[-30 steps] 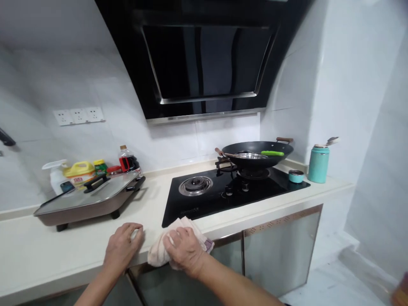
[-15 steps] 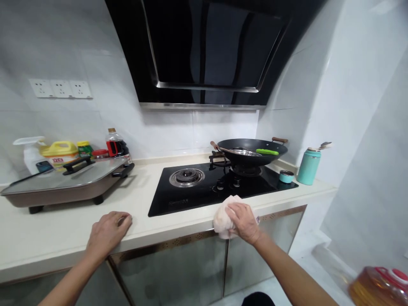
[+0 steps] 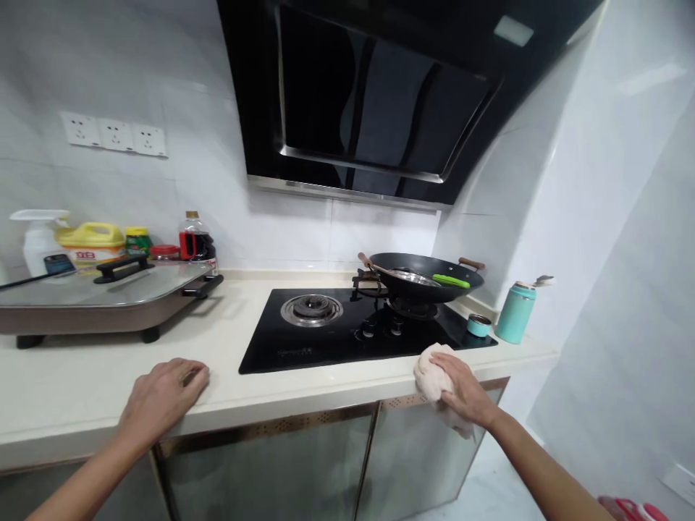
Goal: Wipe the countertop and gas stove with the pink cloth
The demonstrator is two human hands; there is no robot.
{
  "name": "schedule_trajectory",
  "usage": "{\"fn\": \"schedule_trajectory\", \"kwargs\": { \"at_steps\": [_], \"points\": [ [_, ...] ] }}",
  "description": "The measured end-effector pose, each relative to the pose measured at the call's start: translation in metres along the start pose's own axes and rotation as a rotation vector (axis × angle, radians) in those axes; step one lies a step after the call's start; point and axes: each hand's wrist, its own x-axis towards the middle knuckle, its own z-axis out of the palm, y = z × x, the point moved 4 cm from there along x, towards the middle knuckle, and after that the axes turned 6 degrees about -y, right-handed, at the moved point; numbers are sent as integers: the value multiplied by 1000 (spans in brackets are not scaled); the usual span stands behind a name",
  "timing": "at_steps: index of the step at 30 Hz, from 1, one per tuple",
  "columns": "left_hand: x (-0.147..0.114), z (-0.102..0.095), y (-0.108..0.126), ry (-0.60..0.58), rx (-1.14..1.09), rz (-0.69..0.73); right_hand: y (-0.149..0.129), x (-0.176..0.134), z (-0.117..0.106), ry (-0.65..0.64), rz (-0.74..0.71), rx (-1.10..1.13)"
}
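My right hand (image 3: 464,387) presses a pale, crumpled cloth (image 3: 433,373) against the countertop's front edge, just in front of the black gas hob (image 3: 326,351). Part of the cloth hangs down over the cabinet front. On the cream countertop (image 3: 233,398), left of the hob, rests my left hand (image 3: 163,398), loosely curled with thumb against fingers and nothing visible in it. A dark wok (image 3: 391,281) sits on the right burner, holding a shiny metal piece and a bright green-handled item (image 3: 450,281).
An electric pan with a glass lid (image 3: 81,318) stands on the left. Behind it are a spray bottle (image 3: 40,242), a yellow jug (image 3: 92,239) and a dark sauce bottle (image 3: 195,242). A turquoise flask (image 3: 515,315) and small cup (image 3: 478,325) stand right. A range hood (image 3: 380,108) overhangs.
My right hand has slid the cloth rightwards along the counter's front edge. My left hand still rests on the counter. The view has tilted and shifted slightly.
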Motion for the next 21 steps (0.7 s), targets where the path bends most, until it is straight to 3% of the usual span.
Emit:
{"fn": "schedule_trajectory", "kwargs": {
  "at_steps": [4, 9, 12, 15, 18, 21],
  "points": [
    [-3, -2, 4, -9, -13, -11, 2, 17, -20, -62, 362, 283],
    [-6, -4, 5, 5, -48, -9, 21, 59, -40, 172, 812, 303],
    [-6, -3, 4, 16, -44, -10, 29, 96, -34, 183, 845, 229],
    [-5, 0, 1, 24, -42, -24, 26, 125, -15, 108, 816, 134],
    [-5, 1, 1, 48, -33, -16, 14, 133, 1, -28, 743, 66],
    [-8, 1, 2, 86, -27, -10, 3, 121, 3, -133, 652, 20]
  ]
}}
